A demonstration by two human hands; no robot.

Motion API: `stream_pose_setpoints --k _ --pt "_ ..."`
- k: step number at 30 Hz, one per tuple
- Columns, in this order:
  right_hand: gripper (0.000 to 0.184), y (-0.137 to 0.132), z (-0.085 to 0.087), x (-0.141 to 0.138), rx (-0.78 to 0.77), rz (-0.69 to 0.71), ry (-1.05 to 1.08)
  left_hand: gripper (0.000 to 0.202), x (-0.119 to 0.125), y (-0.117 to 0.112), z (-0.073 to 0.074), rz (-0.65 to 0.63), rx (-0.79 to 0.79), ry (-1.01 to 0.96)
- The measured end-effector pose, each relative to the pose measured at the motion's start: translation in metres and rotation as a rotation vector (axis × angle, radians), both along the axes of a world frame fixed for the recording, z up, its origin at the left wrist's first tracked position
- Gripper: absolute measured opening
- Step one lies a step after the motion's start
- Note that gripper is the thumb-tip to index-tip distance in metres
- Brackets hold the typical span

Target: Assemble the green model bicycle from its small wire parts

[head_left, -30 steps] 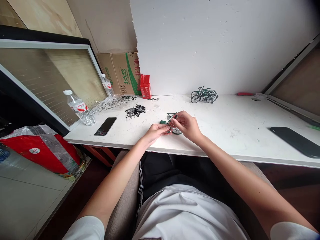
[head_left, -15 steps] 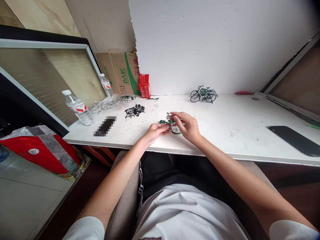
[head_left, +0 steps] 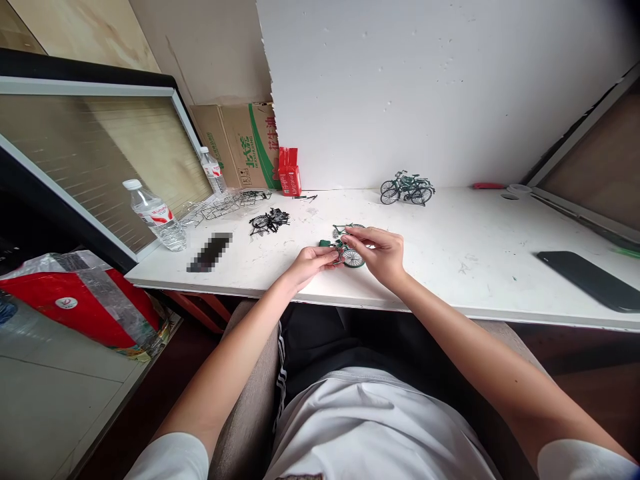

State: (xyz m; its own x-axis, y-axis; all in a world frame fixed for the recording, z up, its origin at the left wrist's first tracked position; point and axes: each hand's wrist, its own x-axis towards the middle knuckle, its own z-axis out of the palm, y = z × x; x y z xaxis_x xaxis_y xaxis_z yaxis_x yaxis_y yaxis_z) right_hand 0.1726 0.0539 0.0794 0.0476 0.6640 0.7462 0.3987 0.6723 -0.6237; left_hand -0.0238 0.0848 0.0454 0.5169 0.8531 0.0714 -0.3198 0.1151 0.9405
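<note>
A small green model bicycle (head_left: 354,257) with a dark spoked wheel is held close to the table's front edge. My left hand (head_left: 313,263) is closed on its left part, thumb and fingers pinching it from the side. Over the top of the bicycle, my right hand (head_left: 383,250) has its thumb and index finger pinched together; whatever sits between the tips is too small to make out. Just behind them lies another green bicycle piece with a wheel (head_left: 356,228), partly covered by my right hand.
Assembled model bicycles (head_left: 407,188) stand at the back. Black bicycle parts (head_left: 270,221) and part frames (head_left: 225,205) lie left, near water bottles (head_left: 159,217), a red box (head_left: 290,173) and a carton (head_left: 245,147). A black phone (head_left: 590,280) lies right on the white table (head_left: 480,253).
My right hand has shifted slightly right, its fingers drawn closer into a pinch, uncovering more of the wheel and the piece behind. My left hand holds still on the bicycle.
</note>
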Motion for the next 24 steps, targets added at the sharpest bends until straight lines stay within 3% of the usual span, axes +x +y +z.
stream_pose_setpoints --k 8,16,24 --pt "0.028 0.004 0.013 0.018 -0.041 0.106 -0.125 0.038 0.001 0.003 -0.004 0.002 0.017 0.005" --pt "0.028 0.0 0.014 0.013 -0.119 0.102 0.023 0.042 -0.002 0.003 -0.006 -0.009 0.079 0.082" --pt "0.015 -0.004 0.014 0.008 0.103 0.044 -0.11 0.042 0.0 0.001 -0.005 -0.027 0.131 0.099"
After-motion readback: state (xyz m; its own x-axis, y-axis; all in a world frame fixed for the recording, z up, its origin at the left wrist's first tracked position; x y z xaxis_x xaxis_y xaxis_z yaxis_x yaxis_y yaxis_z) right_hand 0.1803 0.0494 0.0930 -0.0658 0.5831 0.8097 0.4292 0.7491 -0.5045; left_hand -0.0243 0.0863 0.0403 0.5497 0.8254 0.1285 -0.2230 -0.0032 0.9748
